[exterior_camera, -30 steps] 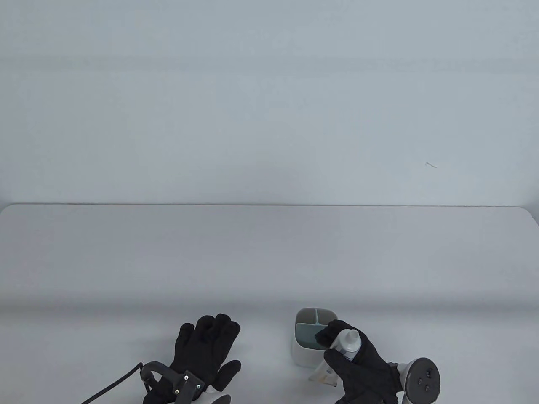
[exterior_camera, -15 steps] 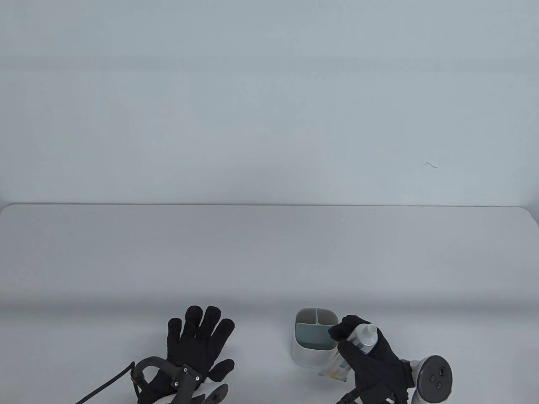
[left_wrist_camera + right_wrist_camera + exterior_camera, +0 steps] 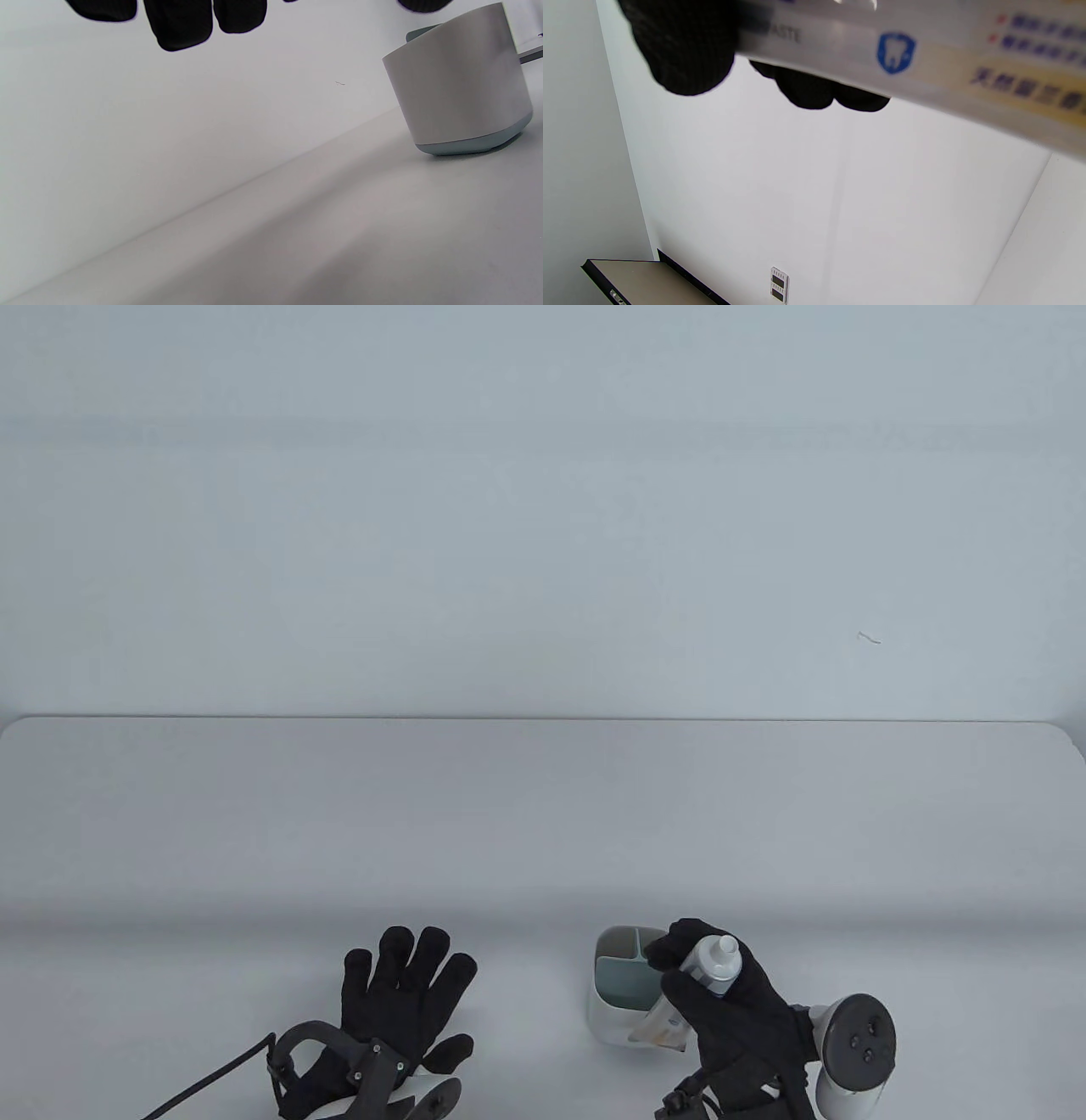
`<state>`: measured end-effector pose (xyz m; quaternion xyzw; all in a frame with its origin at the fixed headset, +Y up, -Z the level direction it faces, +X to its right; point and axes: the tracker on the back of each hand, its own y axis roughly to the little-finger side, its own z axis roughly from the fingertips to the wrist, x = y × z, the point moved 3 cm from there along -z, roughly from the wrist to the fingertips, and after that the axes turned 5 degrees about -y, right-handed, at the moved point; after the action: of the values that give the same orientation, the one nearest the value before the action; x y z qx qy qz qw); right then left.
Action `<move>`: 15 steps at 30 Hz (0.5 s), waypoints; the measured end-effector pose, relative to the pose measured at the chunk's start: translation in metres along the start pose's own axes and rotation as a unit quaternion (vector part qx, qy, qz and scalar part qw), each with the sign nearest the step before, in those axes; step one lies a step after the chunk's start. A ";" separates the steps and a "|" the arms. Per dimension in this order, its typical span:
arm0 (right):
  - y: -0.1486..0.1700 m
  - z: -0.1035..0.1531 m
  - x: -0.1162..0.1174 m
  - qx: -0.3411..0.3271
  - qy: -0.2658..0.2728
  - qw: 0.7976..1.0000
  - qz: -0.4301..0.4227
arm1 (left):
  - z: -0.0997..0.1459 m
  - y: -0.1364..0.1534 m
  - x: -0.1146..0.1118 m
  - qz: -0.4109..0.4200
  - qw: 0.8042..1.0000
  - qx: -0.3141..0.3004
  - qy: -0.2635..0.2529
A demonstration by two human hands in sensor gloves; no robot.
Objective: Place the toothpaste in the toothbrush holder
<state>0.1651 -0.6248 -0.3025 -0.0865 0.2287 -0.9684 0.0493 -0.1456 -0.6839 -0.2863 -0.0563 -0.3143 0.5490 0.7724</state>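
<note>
A white toothbrush holder (image 3: pixel 604 1011) with grey-blue inner compartments stands near the table's front edge; it also shows in the left wrist view (image 3: pixel 460 84). My right hand (image 3: pixel 721 1010) grips a white toothpaste tube (image 3: pixel 714 963), cap end up, tilted over the holder's right side, with its lower end (image 3: pixel 663 1031) by the holder's right front rim. The tube's printed side fills the top of the right wrist view (image 3: pixel 903 51). My left hand (image 3: pixel 407 993) lies flat on the table, fingers spread, empty, left of the holder.
The grey table (image 3: pixel 543 814) stretches back to a pale wall. A black cable (image 3: pixel 212 1082) runs from my left wrist to the bottom edge. In the right wrist view a wall socket (image 3: pixel 779 284) and a shelf edge (image 3: pixel 628 275) show.
My right hand has carried the tube right, then back left and up over the holder's right side. My left hand spread its fingers flat and shifted slightly left.
</note>
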 end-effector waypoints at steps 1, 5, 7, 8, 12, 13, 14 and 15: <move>0.000 -0.002 0.001 -0.001 0.000 1.000 -0.002 | 0.000 0.000 0.000 0.001 1.000 -0.001 -0.002; -0.001 -0.009 0.002 -0.005 0.000 1.000 -0.011 | 0.000 0.000 -0.001 0.003 1.000 0.000 -0.002; -0.002 -0.011 0.003 -0.020 0.005 1.000 -0.010 | 0.000 0.000 -0.001 0.004 1.000 0.000 -0.001; -0.003 -0.012 0.004 -0.029 0.006 1.000 -0.007 | 0.000 0.000 -0.001 0.005 1.000 -0.001 0.000; -0.006 -0.014 0.005 -0.050 0.006 0.999 0.012 | 0.000 -0.001 -0.001 0.006 1.000 -0.002 0.002; -0.005 -0.015 0.006 -0.051 0.001 0.999 0.016 | 0.000 -0.001 -0.001 0.006 1.000 -0.003 0.002; -0.005 -0.015 0.008 -0.052 -0.003 0.998 0.021 | 0.000 -0.001 -0.001 0.006 1.000 -0.004 0.003; -0.004 -0.015 0.009 -0.056 -0.006 0.998 0.029 | 0.000 -0.001 -0.002 0.006 1.000 -0.005 0.004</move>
<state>0.1527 -0.6165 -0.3126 -0.0886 0.2850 -0.9516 0.0734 -0.1448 -0.6857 -0.2869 -0.0641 -0.3139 0.5521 0.7698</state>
